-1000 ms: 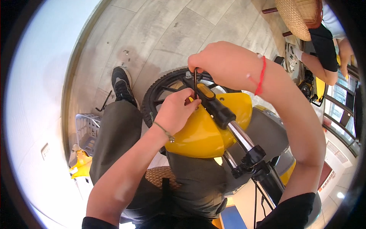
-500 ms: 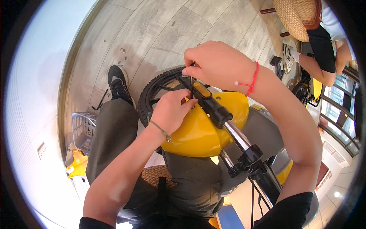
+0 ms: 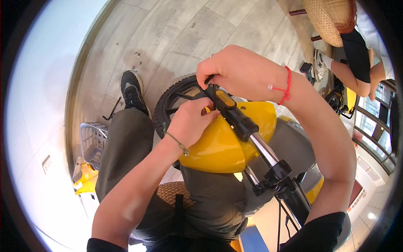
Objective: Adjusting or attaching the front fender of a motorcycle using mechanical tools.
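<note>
My right hand (image 3: 239, 69) is closed on the upper, bent end of a black hex key (image 3: 215, 97), whose shaft points down at a yellow front fender (image 3: 216, 149). Lower on that shaft, my left hand (image 3: 189, 121) pinches it close to the fender's surface, so the key's tip is hidden by the fingers. The fender sits over a black spoked wheel (image 3: 166, 96) with a knobbly tyre. Beside both hands runs a fork leg (image 3: 263, 150), black with a chrome tube and an orange reflector (image 3: 225, 99).
A black L-shaped rod (image 3: 112, 109) lies on the floor by my shoe (image 3: 133, 90). At the left stand a grey plastic basket (image 3: 93, 140) and a yellow part (image 3: 87, 178). Another person's leg (image 3: 352, 77) and a wicker chair (image 3: 323, 21) are at the upper right.
My right hand has turned at the wrist and shifted slightly left, and the key's black bent end now shows by its fingers. My left hand keeps its pinch in nearly the same place.
</note>
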The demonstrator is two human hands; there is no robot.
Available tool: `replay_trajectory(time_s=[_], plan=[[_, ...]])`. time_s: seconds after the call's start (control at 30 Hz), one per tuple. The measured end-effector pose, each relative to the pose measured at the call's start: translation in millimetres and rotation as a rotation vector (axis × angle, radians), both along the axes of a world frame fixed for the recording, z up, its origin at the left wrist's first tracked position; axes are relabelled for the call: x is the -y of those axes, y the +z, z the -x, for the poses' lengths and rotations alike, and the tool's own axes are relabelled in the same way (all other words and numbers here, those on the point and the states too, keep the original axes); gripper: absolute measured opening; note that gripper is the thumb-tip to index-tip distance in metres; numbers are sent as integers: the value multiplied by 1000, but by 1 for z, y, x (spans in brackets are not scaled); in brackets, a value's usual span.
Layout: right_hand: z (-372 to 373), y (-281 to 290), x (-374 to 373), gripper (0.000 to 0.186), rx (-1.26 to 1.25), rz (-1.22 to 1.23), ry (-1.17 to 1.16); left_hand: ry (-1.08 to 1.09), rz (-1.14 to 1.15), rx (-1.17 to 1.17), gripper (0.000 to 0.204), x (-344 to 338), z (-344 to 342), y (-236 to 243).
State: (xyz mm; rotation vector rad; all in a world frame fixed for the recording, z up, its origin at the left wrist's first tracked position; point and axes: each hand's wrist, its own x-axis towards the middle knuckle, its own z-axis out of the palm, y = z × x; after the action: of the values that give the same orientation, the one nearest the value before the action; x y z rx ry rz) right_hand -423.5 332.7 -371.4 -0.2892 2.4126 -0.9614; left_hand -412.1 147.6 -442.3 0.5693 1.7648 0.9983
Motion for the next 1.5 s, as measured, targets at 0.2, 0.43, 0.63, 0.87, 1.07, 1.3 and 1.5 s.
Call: replay_trajectory(time_s=[0.2, 0.43, 0.63, 0.87, 1.07, 1.3, 1.5], plan=[[2, 16, 4, 17, -67, -188, -21, -11, 12, -53, 20, -1, -2, 2], [-1, 8, 2, 21, 76, -92, -115, -21, 37, -24, 17, -2, -2, 1], [-4, 5, -9, 37, -20, -146, 101, -1, -9, 67, 13, -4, 1, 2], [-1, 9, 0, 24, 0, -435, 173, -23, -19, 93, 17, -2, 3, -1], [-12, -6, -9, 12, -355, -297, 104, -34, -53, -13, 19, -3, 1, 1], [-5, 6, -1, 16, 63, -411, -89, -35, -99, -81, 19, -2, -2, -3], [-5, 6, -1, 12, 29, -220, -143, 47, -112, 1, 17, -6, -2, 4]])
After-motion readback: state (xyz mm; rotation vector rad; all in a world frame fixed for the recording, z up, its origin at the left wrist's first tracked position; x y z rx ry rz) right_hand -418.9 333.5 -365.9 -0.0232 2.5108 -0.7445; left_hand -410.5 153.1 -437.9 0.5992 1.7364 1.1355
